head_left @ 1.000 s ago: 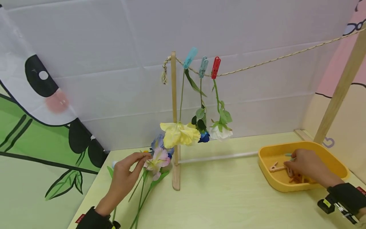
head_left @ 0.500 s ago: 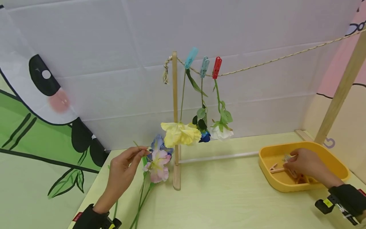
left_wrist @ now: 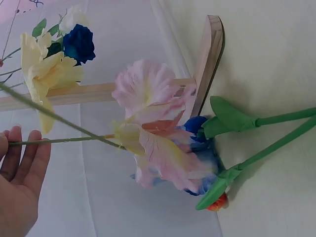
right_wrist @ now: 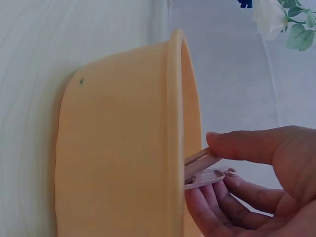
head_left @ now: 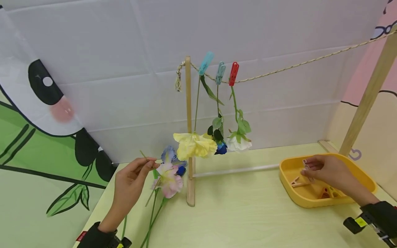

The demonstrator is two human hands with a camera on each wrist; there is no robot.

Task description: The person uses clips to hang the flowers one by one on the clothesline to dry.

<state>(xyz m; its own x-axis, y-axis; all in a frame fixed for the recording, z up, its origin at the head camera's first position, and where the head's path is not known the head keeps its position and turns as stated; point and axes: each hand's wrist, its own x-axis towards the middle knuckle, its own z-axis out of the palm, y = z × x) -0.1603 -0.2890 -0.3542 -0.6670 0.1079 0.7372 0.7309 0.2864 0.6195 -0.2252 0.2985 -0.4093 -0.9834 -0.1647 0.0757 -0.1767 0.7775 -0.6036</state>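
In hands well apart: in the left hand [head_left: 131, 181], nearer and below the knotted end of the rope [head_left: 277, 71], pinched by a stem [left_wrist: 74, 140] slanting down rightward, the pink flower [head_left: 169, 181]; in the right hand [head_left: 330, 172], pinched partly inside the yellow basket [right_wrist: 118, 138], a pale clothespin [right_wrist: 207, 177].

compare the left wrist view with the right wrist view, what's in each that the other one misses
Only the left wrist view shows the left hand holding a thin green stem, the pink flower, the yellow flower and the wooden post.

Only the right wrist view shows the right hand pinching a pale pink clothespin at the yellow basket.

Both share the white flower, pale tabletop and backdrop.
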